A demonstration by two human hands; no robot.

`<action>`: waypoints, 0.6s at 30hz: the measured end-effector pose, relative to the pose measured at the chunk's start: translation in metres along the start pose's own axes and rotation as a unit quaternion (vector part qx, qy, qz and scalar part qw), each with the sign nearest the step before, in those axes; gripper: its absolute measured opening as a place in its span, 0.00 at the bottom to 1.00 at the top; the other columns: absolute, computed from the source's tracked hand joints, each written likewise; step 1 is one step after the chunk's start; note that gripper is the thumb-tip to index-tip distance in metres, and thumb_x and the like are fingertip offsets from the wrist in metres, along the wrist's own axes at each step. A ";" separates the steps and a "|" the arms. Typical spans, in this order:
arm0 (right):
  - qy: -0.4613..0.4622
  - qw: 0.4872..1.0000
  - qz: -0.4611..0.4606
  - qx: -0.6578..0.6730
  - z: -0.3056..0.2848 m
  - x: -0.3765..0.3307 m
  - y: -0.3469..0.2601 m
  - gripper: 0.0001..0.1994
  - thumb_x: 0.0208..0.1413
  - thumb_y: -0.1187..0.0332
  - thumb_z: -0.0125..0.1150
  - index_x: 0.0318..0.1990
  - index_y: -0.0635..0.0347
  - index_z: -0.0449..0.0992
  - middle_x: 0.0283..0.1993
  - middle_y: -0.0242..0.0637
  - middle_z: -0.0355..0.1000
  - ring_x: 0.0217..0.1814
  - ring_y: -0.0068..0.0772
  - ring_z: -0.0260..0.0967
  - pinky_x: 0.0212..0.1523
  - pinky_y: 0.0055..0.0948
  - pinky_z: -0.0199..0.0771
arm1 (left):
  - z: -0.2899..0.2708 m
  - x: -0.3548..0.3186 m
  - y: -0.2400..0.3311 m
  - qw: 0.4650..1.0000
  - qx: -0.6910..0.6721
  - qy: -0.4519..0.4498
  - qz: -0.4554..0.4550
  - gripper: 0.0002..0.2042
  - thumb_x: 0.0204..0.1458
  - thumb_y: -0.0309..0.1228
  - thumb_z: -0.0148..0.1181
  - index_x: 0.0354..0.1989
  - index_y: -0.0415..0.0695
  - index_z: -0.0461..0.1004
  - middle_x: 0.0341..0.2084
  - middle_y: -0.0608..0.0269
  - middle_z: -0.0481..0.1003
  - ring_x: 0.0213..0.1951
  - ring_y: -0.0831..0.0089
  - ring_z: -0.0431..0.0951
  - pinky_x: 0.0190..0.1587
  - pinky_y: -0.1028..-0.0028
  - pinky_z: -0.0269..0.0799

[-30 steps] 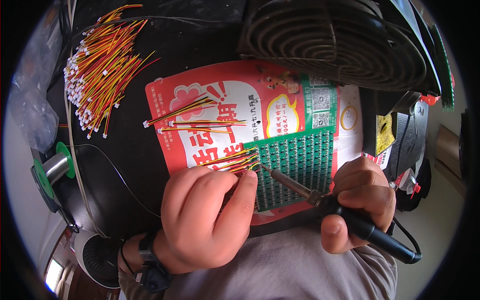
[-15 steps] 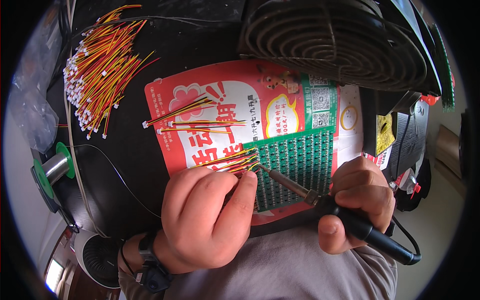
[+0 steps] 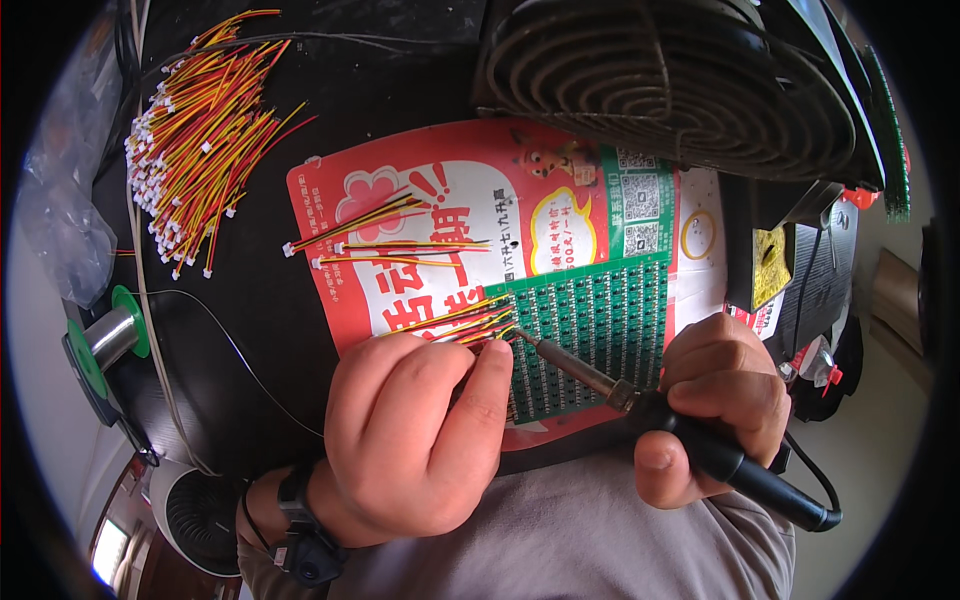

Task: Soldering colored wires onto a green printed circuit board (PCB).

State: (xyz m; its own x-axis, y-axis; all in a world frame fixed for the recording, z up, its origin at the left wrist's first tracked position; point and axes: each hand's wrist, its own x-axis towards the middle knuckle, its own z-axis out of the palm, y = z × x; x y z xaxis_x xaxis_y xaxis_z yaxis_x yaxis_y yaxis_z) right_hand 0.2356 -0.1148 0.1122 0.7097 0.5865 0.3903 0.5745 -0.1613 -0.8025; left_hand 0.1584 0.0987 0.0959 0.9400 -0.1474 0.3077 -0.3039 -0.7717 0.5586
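My left hand is closed in a pinch on a thin wire lead at the left edge of a green circuit board panel. My fingers hide most of that lead. In my right hand is a soldering iron with a black handle, its tip touching or very near the wire ends by my left fingertips. Several red, yellow and black wires run leftward from the panel's edge just above that hand. The panel carries rows of small dark parts and lies on a red and white printed sheet.
Loose wires with white plugs lie on the sheet; a big pile of them sits far left. A solder spool stands at left, its strand trailing toward my left hand. A black fan and yellow sponge are at right.
Hardly anything differs. The soldering iron's tip and my left fingertips have shifted very slightly; both hands keep their hold.
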 end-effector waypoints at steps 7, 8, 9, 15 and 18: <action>0.034 0.999 0.010 0.006 0.001 -0.005 0.001 0.19 0.50 0.61 0.69 0.37 0.65 0.66 0.21 0.36 0.63 0.20 0.26 0.59 0.21 0.27 0.58 | -0.002 0.000 0.000 1.000 -0.005 0.003 -0.006 0.15 0.34 0.12 0.65 0.35 0.30 0.80 0.27 0.56 0.72 0.26 0.60 0.73 0.29 0.67 0.70; 0.037 0.999 0.009 0.007 0.002 -0.004 0.001 0.19 0.50 0.61 0.68 0.38 0.65 0.66 0.21 0.36 0.63 0.19 0.26 0.59 0.21 0.26 0.58 | -0.001 0.000 0.000 1.000 -0.004 0.003 -0.007 0.15 0.34 0.12 0.65 0.35 0.30 0.80 0.27 0.56 0.72 0.26 0.60 0.73 0.29 0.67 0.70; 0.036 0.999 0.009 0.008 0.003 -0.003 0.002 0.19 0.50 0.61 0.68 0.38 0.65 0.66 0.21 0.36 0.63 0.19 0.26 0.59 0.21 0.26 0.58 | -0.001 -0.001 0.000 1.000 0.007 0.007 -0.003 0.13 0.35 0.16 0.65 0.34 0.31 0.80 0.26 0.57 0.72 0.28 0.62 0.73 0.30 0.68 0.71; 0.060 0.998 -0.017 0.015 0.006 -0.001 0.005 0.19 0.43 0.68 0.73 0.35 0.69 0.69 0.17 0.36 0.66 0.14 0.28 0.61 0.13 0.27 0.57 | -0.002 0.001 0.000 1.000 0.004 0.009 -0.009 0.12 0.35 0.15 0.64 0.33 0.31 0.79 0.27 0.57 0.72 0.28 0.61 0.73 0.30 0.68 0.71; 0.063 0.998 -0.022 0.010 0.007 0.000 0.005 0.19 0.43 0.68 0.73 0.35 0.70 0.69 0.17 0.36 0.66 0.14 0.28 0.61 0.13 0.27 0.57 | -0.002 0.003 -0.002 1.000 -0.016 0.012 -0.013 0.13 0.35 0.12 0.65 0.34 0.30 0.79 0.28 0.56 0.72 0.27 0.59 0.73 0.29 0.67 0.70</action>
State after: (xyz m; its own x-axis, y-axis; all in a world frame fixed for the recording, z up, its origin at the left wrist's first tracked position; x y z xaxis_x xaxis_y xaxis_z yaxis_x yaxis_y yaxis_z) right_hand 0.2352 -0.1106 0.1054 0.7307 0.4879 0.4776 0.5985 -0.1210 -0.7920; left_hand 0.1617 0.1005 0.0973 0.9439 -0.1115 0.3108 -0.2840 -0.7544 0.5918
